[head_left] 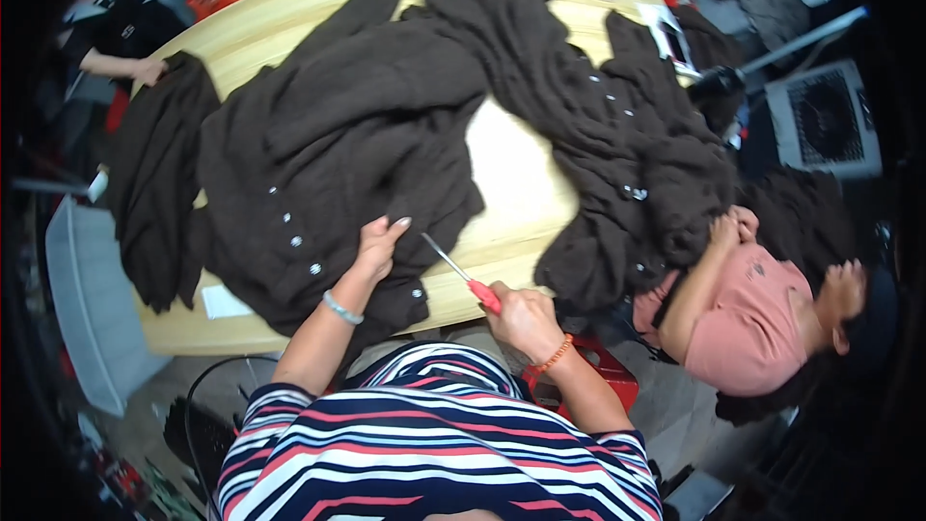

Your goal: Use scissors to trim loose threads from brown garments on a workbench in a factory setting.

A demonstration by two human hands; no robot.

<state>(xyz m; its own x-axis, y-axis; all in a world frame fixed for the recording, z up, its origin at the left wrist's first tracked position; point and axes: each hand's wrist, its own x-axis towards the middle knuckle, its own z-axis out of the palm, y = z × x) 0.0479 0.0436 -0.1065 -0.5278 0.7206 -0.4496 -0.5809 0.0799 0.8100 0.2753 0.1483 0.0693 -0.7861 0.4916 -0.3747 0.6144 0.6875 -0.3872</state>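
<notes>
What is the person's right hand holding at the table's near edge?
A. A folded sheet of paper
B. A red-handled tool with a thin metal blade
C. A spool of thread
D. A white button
B: the right hand grips a red-handled tool whose thin metal blade points toward the dark brown garment under the left hand.

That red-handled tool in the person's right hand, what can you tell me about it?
The tool looks like small scissors or snips: a red handle and slim, shiny metal blades. The right hand grips the handle, blades pointing up-left over the bare wooden table, near the dark brown garment. Whether the blades are open is unclear.
</notes>
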